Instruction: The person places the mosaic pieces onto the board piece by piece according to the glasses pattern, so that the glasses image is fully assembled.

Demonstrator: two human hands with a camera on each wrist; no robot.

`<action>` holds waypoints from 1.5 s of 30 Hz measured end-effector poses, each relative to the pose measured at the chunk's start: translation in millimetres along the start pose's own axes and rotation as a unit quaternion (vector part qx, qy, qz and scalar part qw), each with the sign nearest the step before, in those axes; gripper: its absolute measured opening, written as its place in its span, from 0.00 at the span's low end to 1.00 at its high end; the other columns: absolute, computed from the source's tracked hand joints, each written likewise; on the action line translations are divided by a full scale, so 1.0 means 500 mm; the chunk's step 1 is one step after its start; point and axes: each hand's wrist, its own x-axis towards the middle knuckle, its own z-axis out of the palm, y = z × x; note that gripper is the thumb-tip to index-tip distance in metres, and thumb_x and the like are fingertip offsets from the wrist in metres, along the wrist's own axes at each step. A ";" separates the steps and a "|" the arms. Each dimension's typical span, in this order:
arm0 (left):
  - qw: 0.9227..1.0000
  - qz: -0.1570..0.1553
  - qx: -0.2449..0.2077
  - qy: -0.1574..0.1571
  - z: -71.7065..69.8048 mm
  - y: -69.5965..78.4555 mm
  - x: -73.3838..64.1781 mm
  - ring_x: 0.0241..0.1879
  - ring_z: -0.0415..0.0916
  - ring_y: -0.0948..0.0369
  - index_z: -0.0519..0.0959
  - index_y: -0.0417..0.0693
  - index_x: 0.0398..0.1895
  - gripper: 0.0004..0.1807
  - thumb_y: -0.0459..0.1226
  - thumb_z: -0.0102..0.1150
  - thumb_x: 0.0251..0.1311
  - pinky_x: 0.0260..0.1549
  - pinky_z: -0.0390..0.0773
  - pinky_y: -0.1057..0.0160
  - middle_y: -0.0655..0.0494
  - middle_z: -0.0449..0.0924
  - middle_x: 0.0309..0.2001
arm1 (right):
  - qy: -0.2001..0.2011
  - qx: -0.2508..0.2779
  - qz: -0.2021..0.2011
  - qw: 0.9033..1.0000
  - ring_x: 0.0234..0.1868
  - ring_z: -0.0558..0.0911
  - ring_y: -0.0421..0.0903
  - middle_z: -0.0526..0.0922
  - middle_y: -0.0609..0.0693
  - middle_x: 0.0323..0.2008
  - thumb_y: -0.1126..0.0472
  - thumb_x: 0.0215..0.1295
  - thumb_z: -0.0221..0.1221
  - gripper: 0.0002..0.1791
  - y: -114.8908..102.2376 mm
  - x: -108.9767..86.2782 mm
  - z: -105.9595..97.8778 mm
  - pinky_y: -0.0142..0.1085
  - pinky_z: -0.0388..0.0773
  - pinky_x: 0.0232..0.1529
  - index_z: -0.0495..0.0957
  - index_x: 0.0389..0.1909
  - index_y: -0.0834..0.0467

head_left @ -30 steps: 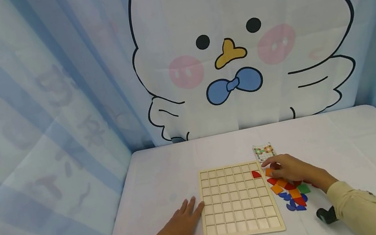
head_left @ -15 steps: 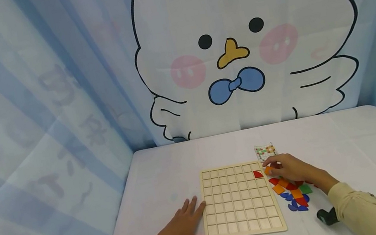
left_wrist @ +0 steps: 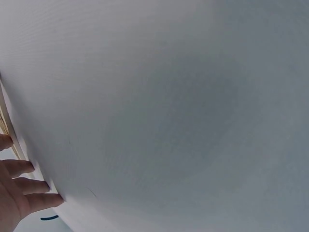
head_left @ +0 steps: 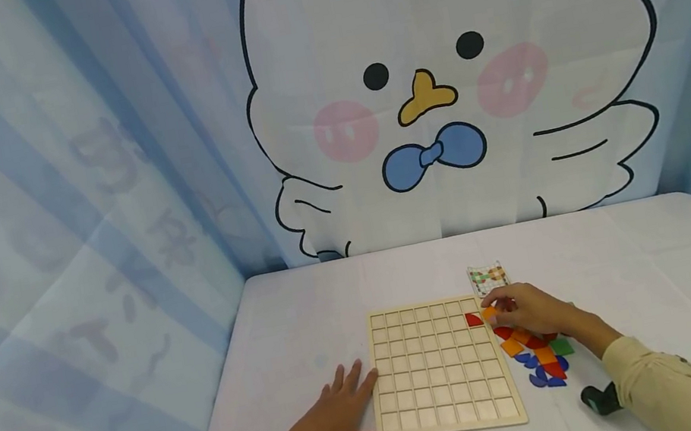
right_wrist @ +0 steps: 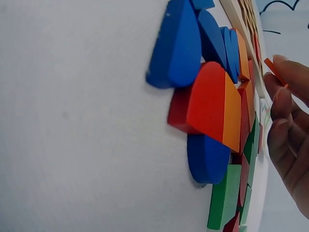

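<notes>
A wooden grid board (head_left: pixel 434 387) lies on the table, with one red quarter-round piece (head_left: pixel 474 319) in a cell near its upper right corner. My left hand (head_left: pixel 337 413) rests flat with fingers spread, fingertips right at the board's left edge; the left wrist view shows those fingers (left_wrist: pixel 41 199) low at the left. Between thumb and fingers, my right hand (head_left: pixel 532 310) pinches an orange block (right_wrist: pixel 276 72) just beside the board's right edge. Beneath and in front of that hand lies a pile of red, orange, blue and green blocks (right_wrist: pixel 207 99), partly covered by it.
Behind the right hand lies a small pattern card (head_left: pixel 488 276) with coloured shapes. A dark object (head_left: pixel 600 399) sits by the right sleeve. A printed curtain (head_left: pixel 345 215) stands along the table's back edge.
The orange block in my right hand has shifted slightly left, closer to the board's right edge. My left hand stays in place at the board.
</notes>
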 end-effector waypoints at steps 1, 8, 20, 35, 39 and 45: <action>1.000 -0.001 -0.001 0.000 0.000 0.000 0.000 0.77 0.48 0.36 0.55 0.60 0.80 0.60 0.71 0.65 0.44 0.67 0.63 0.34 0.44 0.48 0.80 | 0.001 0.002 0.001 1.000 0.33 0.75 0.44 0.79 0.47 0.33 0.59 0.63 0.68 0.17 0.000 0.000 0.000 0.29 0.77 0.30 0.82 0.53 0.57; 1.000 -0.005 -0.009 0.000 -0.002 0.002 -0.004 0.77 0.47 0.36 0.55 0.60 0.80 0.61 0.71 0.66 0.43 0.66 0.63 0.32 0.44 0.48 0.81 | -0.006 0.016 -0.001 1.000 0.32 0.76 0.44 0.80 0.48 0.36 0.59 0.62 0.69 0.19 -0.002 0.001 0.002 0.31 0.80 0.30 0.81 0.54 0.57; 1.000 -0.018 -0.022 -0.010 -0.004 0.009 -0.002 0.77 0.45 0.35 0.54 0.60 0.80 0.62 0.70 0.67 0.42 0.64 0.62 0.29 0.43 0.46 0.81 | -0.007 0.036 -0.019 0.999 0.24 0.76 0.43 0.80 0.50 0.36 0.59 0.62 0.68 0.17 -0.005 0.002 0.008 0.31 0.79 0.26 0.81 0.52 0.57; 0.999 -0.021 -0.029 -0.012 -0.009 0.013 -0.002 0.77 0.45 0.35 0.55 0.59 0.80 0.61 0.68 0.69 0.43 0.64 0.62 0.28 0.43 0.47 0.81 | -0.003 0.086 -0.026 0.996 0.21 0.78 0.44 0.78 0.51 0.33 0.62 0.62 0.68 0.16 -0.020 0.009 0.031 0.33 0.79 0.24 0.78 0.49 0.62; 0.999 -0.021 -0.029 -0.013 -0.010 0.013 -0.003 0.77 0.45 0.35 0.55 0.59 0.80 0.61 0.68 0.69 0.43 0.64 0.62 0.28 0.43 0.47 0.80 | -0.007 0.099 -0.027 0.995 0.21 0.78 0.45 0.78 0.52 0.34 0.63 0.64 0.66 0.17 -0.022 0.012 0.035 0.34 0.81 0.25 0.79 0.52 0.63; 0.999 -0.018 -0.025 -0.013 -0.013 0.013 -0.006 0.77 0.46 0.35 0.55 0.58 0.80 0.61 0.68 0.69 0.44 0.64 0.62 0.28 0.43 0.47 0.80 | -0.003 0.094 -0.026 0.995 0.20 0.79 0.45 0.80 0.53 0.35 0.65 0.65 0.64 0.17 -0.025 0.014 0.040 0.35 0.82 0.25 0.79 0.54 0.63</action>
